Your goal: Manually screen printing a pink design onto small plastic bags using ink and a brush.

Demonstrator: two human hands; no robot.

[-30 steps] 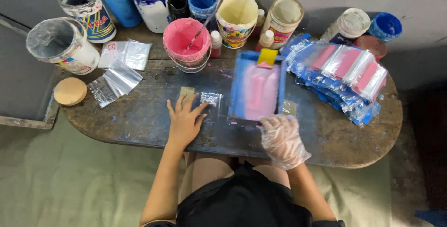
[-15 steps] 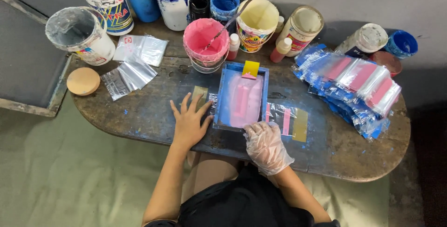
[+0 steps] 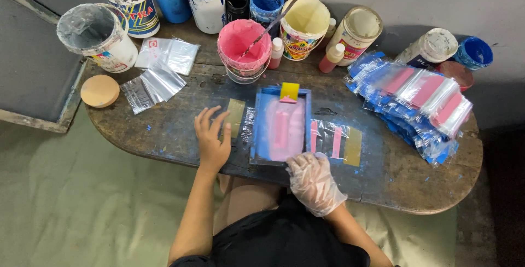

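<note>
Left hand [image 3: 212, 138] flat, open on table [image 3: 164, 130] near front edge; gloved right hand [image 3: 313, 182] grasping blue screen frame [image 3: 280, 126] bottom.

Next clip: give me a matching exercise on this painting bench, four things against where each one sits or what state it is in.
Things:
1. left hand
2. right hand
3. pink paint bucket
4. round wooden lid

Places or states:
A. holds a stirring stick, behind the frame
B. gloved, at the near edge of the blue printing frame
C. far left of the table, beside clear bags
D. bare, flat on the table left of the frame

Pairs: 1-D, 2-B, 3-A, 4-C
</note>
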